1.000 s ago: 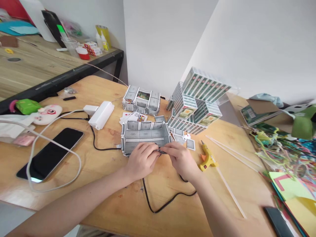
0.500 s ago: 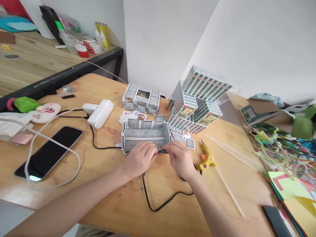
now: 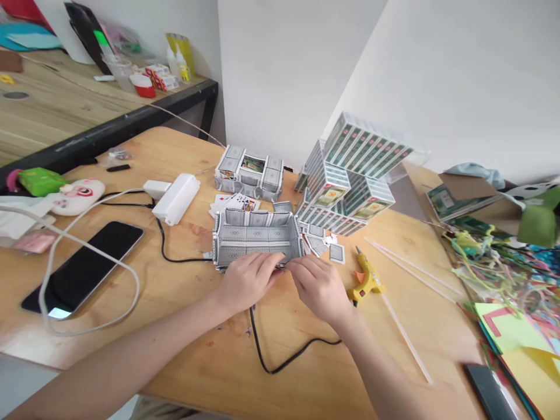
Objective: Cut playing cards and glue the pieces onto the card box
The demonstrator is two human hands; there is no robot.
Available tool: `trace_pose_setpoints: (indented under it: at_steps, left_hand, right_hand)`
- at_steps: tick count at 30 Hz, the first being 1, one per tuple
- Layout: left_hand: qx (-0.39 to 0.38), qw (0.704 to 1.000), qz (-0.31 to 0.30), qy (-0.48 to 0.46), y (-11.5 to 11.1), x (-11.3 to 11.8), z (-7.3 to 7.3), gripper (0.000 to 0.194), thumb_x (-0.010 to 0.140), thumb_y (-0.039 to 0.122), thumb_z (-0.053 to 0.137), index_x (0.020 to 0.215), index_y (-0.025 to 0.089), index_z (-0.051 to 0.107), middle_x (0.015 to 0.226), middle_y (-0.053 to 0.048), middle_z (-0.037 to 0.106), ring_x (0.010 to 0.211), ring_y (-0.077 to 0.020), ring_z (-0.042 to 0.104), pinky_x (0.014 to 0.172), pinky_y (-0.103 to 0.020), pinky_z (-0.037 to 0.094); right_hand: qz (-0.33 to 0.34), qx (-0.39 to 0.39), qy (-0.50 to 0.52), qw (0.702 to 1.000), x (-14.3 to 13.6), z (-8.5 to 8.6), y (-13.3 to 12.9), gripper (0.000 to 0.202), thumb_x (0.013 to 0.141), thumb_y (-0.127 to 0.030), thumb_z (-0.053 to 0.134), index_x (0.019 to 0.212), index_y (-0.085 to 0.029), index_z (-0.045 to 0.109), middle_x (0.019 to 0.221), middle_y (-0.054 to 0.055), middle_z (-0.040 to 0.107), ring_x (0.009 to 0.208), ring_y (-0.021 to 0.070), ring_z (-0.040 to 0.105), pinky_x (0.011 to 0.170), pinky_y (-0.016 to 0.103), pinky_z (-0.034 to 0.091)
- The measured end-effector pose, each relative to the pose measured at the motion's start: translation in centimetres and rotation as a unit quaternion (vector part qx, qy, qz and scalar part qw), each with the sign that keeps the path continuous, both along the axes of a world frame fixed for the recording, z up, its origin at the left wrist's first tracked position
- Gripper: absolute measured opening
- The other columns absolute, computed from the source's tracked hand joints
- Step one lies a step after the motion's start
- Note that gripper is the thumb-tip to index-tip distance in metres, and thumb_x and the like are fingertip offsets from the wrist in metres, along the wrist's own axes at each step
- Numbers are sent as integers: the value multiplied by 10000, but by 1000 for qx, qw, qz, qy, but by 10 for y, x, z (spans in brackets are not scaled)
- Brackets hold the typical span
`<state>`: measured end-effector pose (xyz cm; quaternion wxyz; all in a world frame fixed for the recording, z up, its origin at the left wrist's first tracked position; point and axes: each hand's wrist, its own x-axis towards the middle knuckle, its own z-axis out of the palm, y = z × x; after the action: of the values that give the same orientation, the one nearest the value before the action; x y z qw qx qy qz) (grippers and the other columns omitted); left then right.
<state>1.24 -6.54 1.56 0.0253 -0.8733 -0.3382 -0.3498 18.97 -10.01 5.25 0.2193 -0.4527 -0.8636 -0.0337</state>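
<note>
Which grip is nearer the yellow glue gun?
Right. The right grip is left of the glue gun, at the near edge of the open card box; the left grip is farther left, at that same edge.

Craft workspace around me, indoors.
My wooden table [image 3: 196, 373]: playing-card box [image 3: 254, 235], yellow glue gun [image 3: 368, 283], translucent glue sticks [image 3: 408, 338]; right of it, coloured paper [image 3: 516, 329], tangled strands [image 3: 485, 262]; second table [image 3: 56, 111], small squeeze bottles [image 3: 182, 67].

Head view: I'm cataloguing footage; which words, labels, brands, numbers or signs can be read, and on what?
No words, brands or numbers read clearly.
Loose playing cards: red diamond sign; the rest too small.
Stacked boxes: print too small.
Red-and-white boxes: blurred.
Bottle label: blurred.
</note>
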Motion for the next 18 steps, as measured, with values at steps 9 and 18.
trace_pose_setpoints:
  at_steps: [9, 18]
  left_hand:
    - [-9, 1000, -10, 8, 0, -1, 1, 181, 844, 232, 500, 1010, 164, 524, 856, -36, 677, 776, -154, 634, 681, -271, 480]
    - [7, 1000, -5, -1, 0, 1, 3, 168, 832, 243, 518, 978, 161, 536, 830, -31, 676, 757, -151, 632, 654, -260, 471]
  right_hand:
    - [-31, -20, 21, 999, -2, -4, 1, 193, 845, -91, 423, 801, -170, 593, 680, 25, 601, 639, 140, 533, 578, 250, 406]
    - [-104, -10, -14, 994, -13, 0, 1, 183, 820, -96, 453, 691, -175, 557, 638, 17, 569, 587, 137, 514, 516, 248, 323]
